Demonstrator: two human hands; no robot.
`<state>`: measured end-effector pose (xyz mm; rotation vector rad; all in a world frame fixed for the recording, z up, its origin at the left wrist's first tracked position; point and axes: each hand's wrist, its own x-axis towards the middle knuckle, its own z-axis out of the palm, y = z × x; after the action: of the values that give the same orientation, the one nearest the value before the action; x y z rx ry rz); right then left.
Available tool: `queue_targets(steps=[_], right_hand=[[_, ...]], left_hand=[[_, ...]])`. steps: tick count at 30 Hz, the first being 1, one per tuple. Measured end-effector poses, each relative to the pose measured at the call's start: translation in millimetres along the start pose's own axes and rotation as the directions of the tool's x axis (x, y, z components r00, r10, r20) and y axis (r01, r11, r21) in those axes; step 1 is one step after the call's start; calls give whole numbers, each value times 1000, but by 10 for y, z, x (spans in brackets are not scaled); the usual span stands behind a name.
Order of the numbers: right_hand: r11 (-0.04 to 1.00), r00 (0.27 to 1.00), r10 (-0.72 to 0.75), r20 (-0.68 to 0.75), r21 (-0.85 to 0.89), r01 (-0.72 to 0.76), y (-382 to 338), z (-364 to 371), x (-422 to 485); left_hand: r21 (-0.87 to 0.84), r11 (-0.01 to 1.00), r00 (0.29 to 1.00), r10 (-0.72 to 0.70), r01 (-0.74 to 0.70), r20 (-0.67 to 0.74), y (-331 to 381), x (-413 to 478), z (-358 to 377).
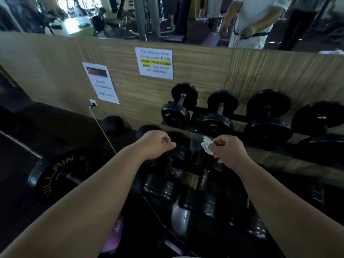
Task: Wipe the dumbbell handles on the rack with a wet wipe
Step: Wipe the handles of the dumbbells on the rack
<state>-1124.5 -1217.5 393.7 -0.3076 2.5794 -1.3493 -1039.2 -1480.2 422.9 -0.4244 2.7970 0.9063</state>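
Over the lower rack, right hand (229,151): fingers curled, their tips pinching a crumpled white wet wipe (207,147). The wipe sticks out at the hand's 9 o'clock side, in the air and touching no dumbbell.
Left hand (157,144): at 9 o'clock of the wipe and apart from it, closed in a loose fist with nothing visible inside, hovering above a dark dumbbell head.
Both hands: apart, with the wipe in the gap, nearer the right one.
Lower dumbbells: two metal handles at 6 o'clock of the hands, the left handle (169,167) and the right handle (204,176), each between black ribbed heads in dim light.
Upper dumbbells (219,110): four black ones in a row from 12 to 3 o'clock of the hands, lying across a black rack rail (240,118).
Wall panel (195,71): wood grain, behind the rack.
Highlighted notice (154,63): paper at 12 o'clock, with some lines marked in yellow.
Second notice (101,82): paper at 11 o'clock, text blurred.
Socket (93,103): below the second notice, with a white cable (104,132) running down from it.
Weight plate (55,175): black with yellow lettering, at 8 o'clock.
Mirror (111,19): above the panel, reflecting gym machines and a person in a light top.
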Motion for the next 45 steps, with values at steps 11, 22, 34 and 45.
queue_targets(steps=[11,22,34,45], right_hand=[[993,1000,0,8,115,-1,-217,-154,824],[996,984,84,-157,4,-84,-542,734,2075],[963,915,214,-342,-82,-255,-804,1553,3184],[942,928,124,-350,-253,-221,-744,1647,3696]], left_hand=[[23,1000,997,4,-3,-72,196,788,-336],[-29,984,980,172,-175,-96,-332,2279,-385],[-412,891,954,268,-192,136,-1059,3269,-218],[-593,783,938,323,-188,129,-1138,3399,-94]])
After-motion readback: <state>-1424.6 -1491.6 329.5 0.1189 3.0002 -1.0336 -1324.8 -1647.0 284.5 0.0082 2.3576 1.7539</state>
